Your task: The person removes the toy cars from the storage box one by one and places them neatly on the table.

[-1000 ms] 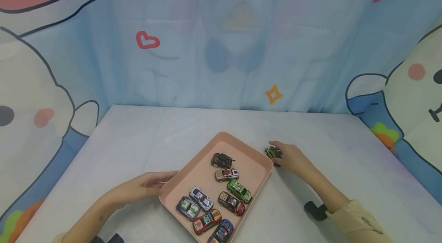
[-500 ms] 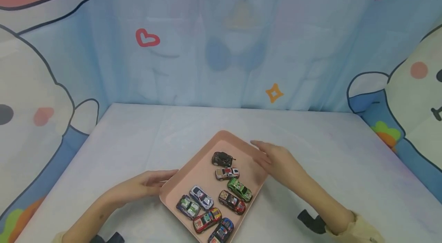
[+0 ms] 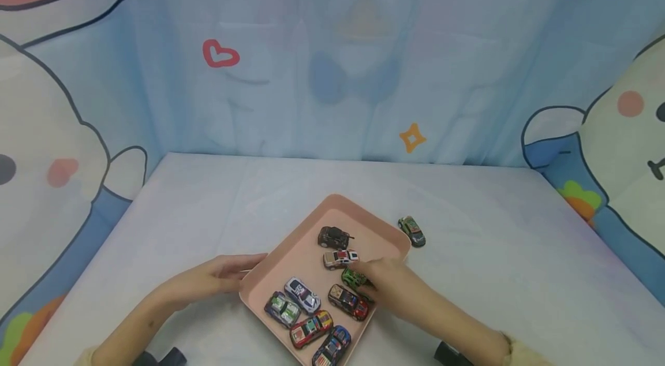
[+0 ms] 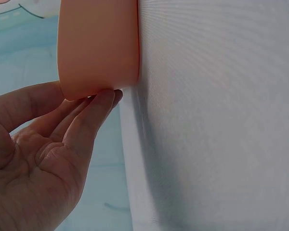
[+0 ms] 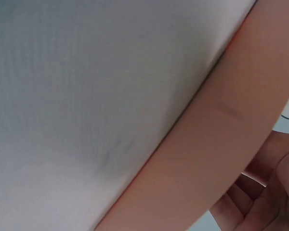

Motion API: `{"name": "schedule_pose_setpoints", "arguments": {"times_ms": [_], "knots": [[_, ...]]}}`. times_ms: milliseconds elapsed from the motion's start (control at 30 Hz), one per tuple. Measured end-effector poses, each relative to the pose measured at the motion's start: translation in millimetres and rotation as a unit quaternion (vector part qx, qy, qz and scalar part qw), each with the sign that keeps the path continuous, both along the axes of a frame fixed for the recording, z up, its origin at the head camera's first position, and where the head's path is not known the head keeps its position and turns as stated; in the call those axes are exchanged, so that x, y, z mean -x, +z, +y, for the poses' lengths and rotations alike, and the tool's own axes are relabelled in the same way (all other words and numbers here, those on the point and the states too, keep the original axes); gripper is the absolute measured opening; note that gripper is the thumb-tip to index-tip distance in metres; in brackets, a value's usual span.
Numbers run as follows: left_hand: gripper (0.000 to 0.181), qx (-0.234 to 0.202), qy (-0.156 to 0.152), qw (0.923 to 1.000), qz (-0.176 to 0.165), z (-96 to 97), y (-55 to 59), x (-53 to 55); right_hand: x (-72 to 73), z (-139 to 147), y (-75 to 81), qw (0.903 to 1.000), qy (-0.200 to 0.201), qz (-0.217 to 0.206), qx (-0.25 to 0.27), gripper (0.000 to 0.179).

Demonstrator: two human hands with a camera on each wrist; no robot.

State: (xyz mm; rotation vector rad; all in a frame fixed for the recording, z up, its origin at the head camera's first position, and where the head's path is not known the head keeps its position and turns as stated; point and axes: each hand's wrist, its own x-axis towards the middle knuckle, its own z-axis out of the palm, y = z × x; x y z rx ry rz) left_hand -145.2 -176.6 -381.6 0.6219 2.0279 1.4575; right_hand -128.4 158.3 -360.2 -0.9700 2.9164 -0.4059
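A pink tray (image 3: 312,227) stands at an angle on the table, holding several toy cars. Its left edge is touched by the straight fingers of my left hand (image 3: 210,282), and the left wrist view shows those fingertips against the outside of the tray wall (image 4: 98,43). My right hand (image 3: 395,288) reaches over the tray's right side and grips a green toy car (image 3: 354,278), partly covering it. Beside that car lie a white-and-red toy car (image 3: 337,258) and a black-and-red toy car (image 3: 348,302). In the right wrist view the tray wall hides the right fingertips.
A dark green toy car (image 3: 412,231) sits on the white table (image 3: 499,227), just outside the tray's right corner. Farther up in the tray is a black toy car (image 3: 333,237). A blue cartoon curtain (image 3: 358,94) hangs behind the table.
The right hand has let go of the dark green toy car outside the tray and moved left and nearer, onto the green car inside. The left hand stays at the tray edge.
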Motion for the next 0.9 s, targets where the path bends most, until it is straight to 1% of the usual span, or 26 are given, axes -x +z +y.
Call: {"name": "schedule_pose_setpoints", "arguments": {"times_ms": [167,367,433,533,633,700,800,900], "knots": [[0.051,-0.001,-0.002,1.0,-0.005,-0.5,0.7,0.3,-3.6,-7.1,-4.7,0.9997,-0.023,0.007,-0.009,0.043],[0.052,0.004,0.005,1.0,-0.008,-0.4,0.8,-0.2,-1.5,-11.7,-9.7,0.9991,-0.026,0.032,0.012,0.04],[0.052,0.004,0.005,0.9999,-0.009,-0.4,0.9,-0.5,-0.3,-12.1,-10.0,0.999,-0.025,0.033,0.016,0.039],[0.052,0.001,0.001,1.0,-0.01,-1.0,0.7,-0.9,2.6,-12.3,-8.1,0.9992,-0.026,0.018,0.025,0.036],[0.052,-0.001,-0.003,1.0,-0.005,-1.4,-0.9,-0.9,5.9,-10.6,-1.9,0.9988,-0.03,-0.007,0.04,0.036],[0.052,-0.002,-0.006,1.0,0.0,-1.3,-2.3,-0.8,8.1,-7.5,5.2,0.9974,-0.032,-0.026,0.059,0.037],[0.051,0.0,-0.007,1.0,0.004,-0.9,-3.7,-0.5,12.0,1.6,17.8,0.9935,-0.033,-0.04,0.102,0.039],[0.051,-0.001,-0.007,1.0,0.004,-0.7,-3.4,-0.5,18.9,15.5,31.1,0.9859,-0.048,-0.05,0.152,0.038]]}}
